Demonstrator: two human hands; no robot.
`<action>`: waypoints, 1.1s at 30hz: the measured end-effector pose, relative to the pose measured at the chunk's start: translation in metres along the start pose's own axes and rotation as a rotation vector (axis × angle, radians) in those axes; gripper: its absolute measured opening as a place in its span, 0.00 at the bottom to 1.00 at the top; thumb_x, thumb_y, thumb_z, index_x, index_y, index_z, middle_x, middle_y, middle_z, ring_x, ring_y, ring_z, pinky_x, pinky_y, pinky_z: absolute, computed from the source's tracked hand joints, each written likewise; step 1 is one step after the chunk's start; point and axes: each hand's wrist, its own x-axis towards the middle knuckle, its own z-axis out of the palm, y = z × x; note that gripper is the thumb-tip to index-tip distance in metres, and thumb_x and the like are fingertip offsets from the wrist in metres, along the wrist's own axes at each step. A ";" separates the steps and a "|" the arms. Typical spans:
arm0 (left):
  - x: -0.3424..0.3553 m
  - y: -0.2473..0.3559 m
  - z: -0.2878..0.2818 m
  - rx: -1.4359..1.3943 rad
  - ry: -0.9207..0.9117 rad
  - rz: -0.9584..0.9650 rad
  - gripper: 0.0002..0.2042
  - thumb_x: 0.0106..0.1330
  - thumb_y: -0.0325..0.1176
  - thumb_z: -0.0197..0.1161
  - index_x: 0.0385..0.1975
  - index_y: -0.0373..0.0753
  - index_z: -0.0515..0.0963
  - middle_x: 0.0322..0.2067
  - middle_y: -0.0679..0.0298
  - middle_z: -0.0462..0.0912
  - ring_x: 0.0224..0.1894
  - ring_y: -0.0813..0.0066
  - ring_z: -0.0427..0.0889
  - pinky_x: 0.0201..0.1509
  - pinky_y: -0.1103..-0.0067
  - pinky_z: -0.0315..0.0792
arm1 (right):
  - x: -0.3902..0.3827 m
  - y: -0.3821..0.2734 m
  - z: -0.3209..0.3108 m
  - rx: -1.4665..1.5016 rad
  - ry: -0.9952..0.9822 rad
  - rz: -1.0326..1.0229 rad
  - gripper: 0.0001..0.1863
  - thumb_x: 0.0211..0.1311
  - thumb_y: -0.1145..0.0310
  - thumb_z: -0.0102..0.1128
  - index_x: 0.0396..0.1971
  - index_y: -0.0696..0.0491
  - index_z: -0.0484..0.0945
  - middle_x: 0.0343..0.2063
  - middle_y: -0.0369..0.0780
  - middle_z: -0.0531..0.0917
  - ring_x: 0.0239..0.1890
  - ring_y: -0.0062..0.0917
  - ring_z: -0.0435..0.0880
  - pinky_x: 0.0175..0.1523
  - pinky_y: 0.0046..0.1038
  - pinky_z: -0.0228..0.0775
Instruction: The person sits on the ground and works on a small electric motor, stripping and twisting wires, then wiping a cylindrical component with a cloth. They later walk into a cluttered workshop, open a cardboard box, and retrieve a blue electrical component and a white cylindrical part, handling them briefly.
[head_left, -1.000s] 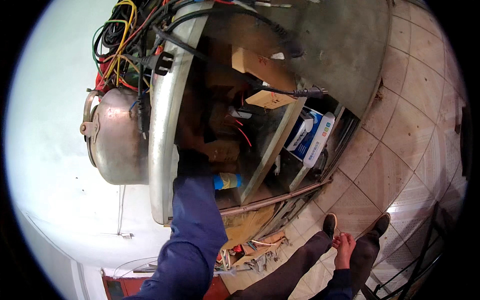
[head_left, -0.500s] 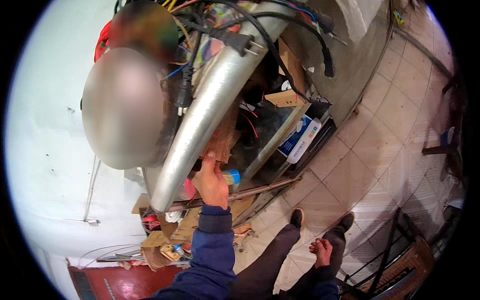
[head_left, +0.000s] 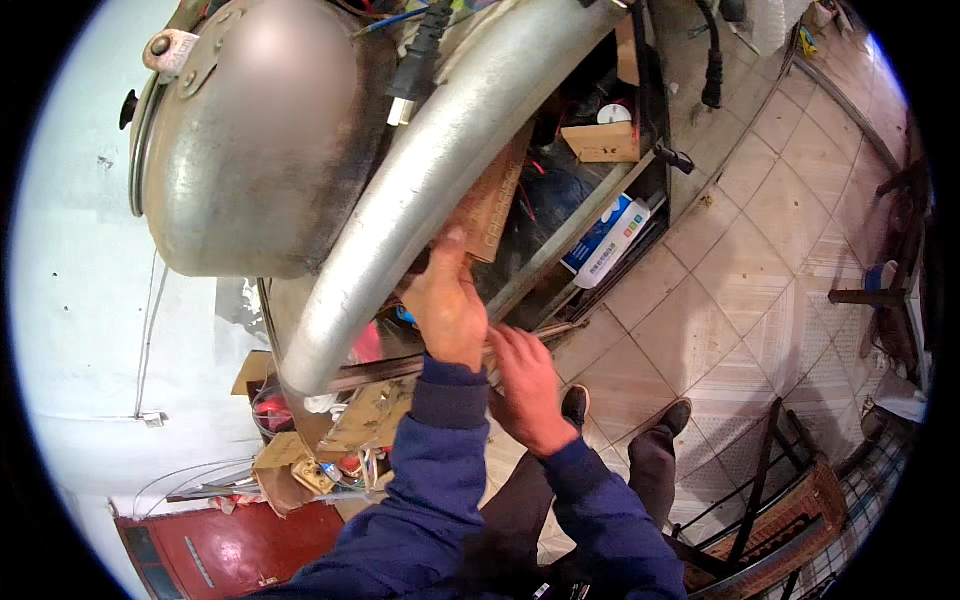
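Your left hand (head_left: pixel 450 305) reaches in under the thick silver metal rim (head_left: pixel 440 185), at the near end of a brown cardboard box (head_left: pixel 497 210). That box lies in the open compartment, just right of the rim and partly hidden by it. Your left thumb rests against its near end; the other fingers pass out of sight, so you cannot tell here whether they are clamped on it.

Your right hand (head_left: pixel 527 385) is just beside your left wrist, palm down, its fingers lightly bent and side by side. Their tips are partly hidden, so you cannot tell whether they grip anything.

Just below your left hand you have a bit of a blue item (head_left: pixel 404 314), and left of that a pink item (head_left: pixel 366 343). Farther up the compartment is a small open carton (head_left: pixel 600 142) with a white round piece (head_left: pixel 613 114) at its upper edge. A pale strip (head_left: pixel 565 240) separates the brown box from a blue-and-white package (head_left: pixel 600 250).

To your left, a dented metal kettle (head_left: pixel 260 210) stands beside the rim, and 1 black plug (head_left: pixel 420 60) hangs between them. Your 2 dark shoes (head_left: pixel 673 415) are on the tiled floor (head_left: pixel 740 270).
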 end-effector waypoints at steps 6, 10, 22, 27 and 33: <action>-0.012 0.005 -0.012 -0.012 0.047 -0.068 0.21 0.63 0.26 0.64 0.56 0.34 0.71 0.50 0.61 0.78 0.53 0.70 0.78 0.58 0.71 0.74 | 0.057 0.012 0.092 0.824 -0.017 0.476 0.23 0.60 0.69 0.57 0.57 0.52 0.73 0.55 0.48 0.76 0.60 0.41 0.73 0.61 0.35 0.67; -0.037 0.014 -0.034 0.034 -0.049 -0.080 0.27 0.59 0.22 0.60 0.61 0.36 0.66 0.54 0.59 0.74 0.57 0.66 0.76 0.60 0.69 0.73 | 0.043 0.023 0.092 1.147 0.007 0.547 0.21 0.64 0.67 0.55 0.57 0.51 0.73 0.54 0.46 0.78 0.58 0.38 0.76 0.59 0.33 0.70; -0.101 0.050 -0.093 0.609 -0.298 -0.306 0.41 0.37 0.32 0.74 0.56 0.30 0.63 0.48 0.53 0.74 0.49 0.67 0.78 0.53 0.71 0.74 | -0.022 0.053 0.057 1.057 -0.108 0.785 0.21 0.70 0.60 0.51 0.59 0.51 0.72 0.55 0.41 0.79 0.57 0.34 0.78 0.58 0.33 0.72; -0.109 0.068 -0.105 0.745 -0.490 -0.184 0.47 0.35 0.30 0.77 0.59 0.30 0.58 0.51 0.50 0.74 0.50 0.65 0.79 0.52 0.69 0.76 | -0.071 0.048 0.016 1.074 0.052 0.909 0.22 0.72 0.57 0.49 0.60 0.51 0.72 0.56 0.40 0.79 0.56 0.33 0.79 0.58 0.33 0.72; -0.100 0.116 -0.097 0.569 -0.915 -0.161 0.49 0.35 0.32 0.84 0.60 0.34 0.59 0.55 0.46 0.73 0.56 0.54 0.77 0.60 0.61 0.71 | -0.068 -0.017 -0.109 1.583 0.483 0.720 0.31 0.73 0.44 0.45 0.64 0.51 0.68 0.60 0.39 0.76 0.61 0.33 0.75 0.64 0.38 0.68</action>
